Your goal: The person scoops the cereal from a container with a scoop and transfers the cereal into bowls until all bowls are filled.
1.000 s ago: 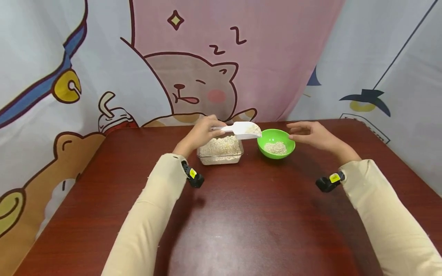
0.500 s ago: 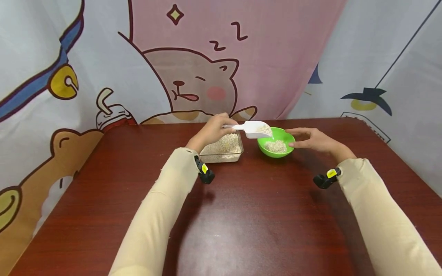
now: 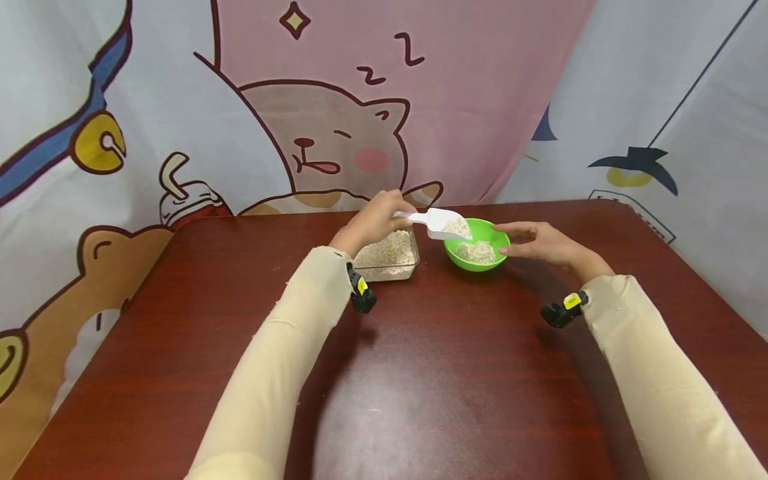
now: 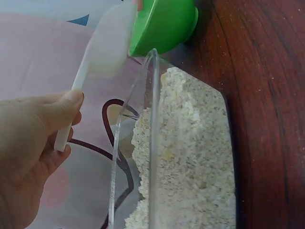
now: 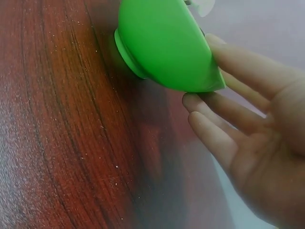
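Note:
My left hand (image 3: 384, 217) grips the thin handle of a white scoop (image 3: 441, 221), with pale flakes like oats (image 3: 459, 227) in its bowl end. The scoop is level or slightly tipped over the left rim of a green bowl (image 3: 454, 255), where a small heap of the same flakes (image 3: 477, 252) lies. My right hand (image 3: 540, 243) holds the bowl's right rim between thumb and fingers; in the right wrist view its fingers (image 5: 209, 124) touch the rim. Below my left hand stands a clear rectangular container (image 4: 155, 95), well filled with flakes (image 4: 190, 157) and partly hidden in the head view.
Everything stands near the far edge of a dark red-brown wooden table (image 3: 444, 373). Behind it hangs a curtain (image 3: 480, 100) printed with cartoon animals. A few tiny crumbs show on the tabletop in the right wrist view. The container stands just left of the bowl.
My left hand has moved right, bringing the scoop from between the container and bowl to over the bowl. My right hand has closed in on the bowl's rim. The heap in the bowl looks slightly bigger.

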A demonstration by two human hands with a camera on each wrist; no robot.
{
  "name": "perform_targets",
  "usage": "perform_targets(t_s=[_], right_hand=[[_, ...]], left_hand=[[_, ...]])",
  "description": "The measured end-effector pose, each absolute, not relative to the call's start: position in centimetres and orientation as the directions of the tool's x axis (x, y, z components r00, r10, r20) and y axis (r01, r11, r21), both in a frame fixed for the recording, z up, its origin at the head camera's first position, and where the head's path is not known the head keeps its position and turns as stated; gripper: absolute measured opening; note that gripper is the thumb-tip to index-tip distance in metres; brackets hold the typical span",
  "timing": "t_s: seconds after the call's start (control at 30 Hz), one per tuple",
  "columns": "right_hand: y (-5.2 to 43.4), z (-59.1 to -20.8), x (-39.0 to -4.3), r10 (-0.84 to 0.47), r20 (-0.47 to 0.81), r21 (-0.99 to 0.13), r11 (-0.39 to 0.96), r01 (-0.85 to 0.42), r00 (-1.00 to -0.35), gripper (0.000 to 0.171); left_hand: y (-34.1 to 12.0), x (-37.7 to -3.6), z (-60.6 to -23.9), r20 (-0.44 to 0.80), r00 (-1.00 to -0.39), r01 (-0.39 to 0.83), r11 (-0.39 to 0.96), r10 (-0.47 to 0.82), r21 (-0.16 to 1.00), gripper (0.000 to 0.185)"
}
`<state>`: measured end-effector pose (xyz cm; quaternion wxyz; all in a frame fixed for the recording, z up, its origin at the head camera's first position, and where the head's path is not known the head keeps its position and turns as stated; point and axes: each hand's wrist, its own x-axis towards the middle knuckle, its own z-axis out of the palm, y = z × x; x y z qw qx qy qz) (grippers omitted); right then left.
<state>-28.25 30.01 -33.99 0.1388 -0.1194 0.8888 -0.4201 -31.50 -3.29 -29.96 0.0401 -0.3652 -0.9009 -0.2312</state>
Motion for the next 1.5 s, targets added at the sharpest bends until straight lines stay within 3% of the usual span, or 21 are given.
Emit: perform_targets(t_s=[0.47, 0.7, 1.2, 1.5], right_hand=[[29.9, -33.8, -28.2, -0.314, -0.178, -0.768, 0.637, -0.068, -0.932, 0.062], [29.8, -33.8, -28.0, -0.308, -0.190, -0.782, 0.621, -0.046, -0.932, 0.063], [29.7, -33.6, -27.8, -0.298, -0.175, -0.790, 0.611, -0.047, -0.938, 0.063], [29.7, -33.6, -27.8, -0.315, -0.171, -0.772, 0.632, -0.072, -0.934, 0.066]], left_hand=[[-0.9, -30.6, -27.5, 0.139, -0.765, 0.642, 0.762, 0.628, 0.091, 0.019], [0.6, -30.4, -27.0, 0.155, -0.779, 0.613, 0.790, 0.608, -0.016, 0.017], [1.1, -30.0, -27.0, 0.169, -0.764, 0.627, 0.778, 0.623, -0.033, 0.017], [1.3, -29.5, -26.8, 0.176, -0.692, 0.705, 0.708, 0.700, -0.044, 0.017]])
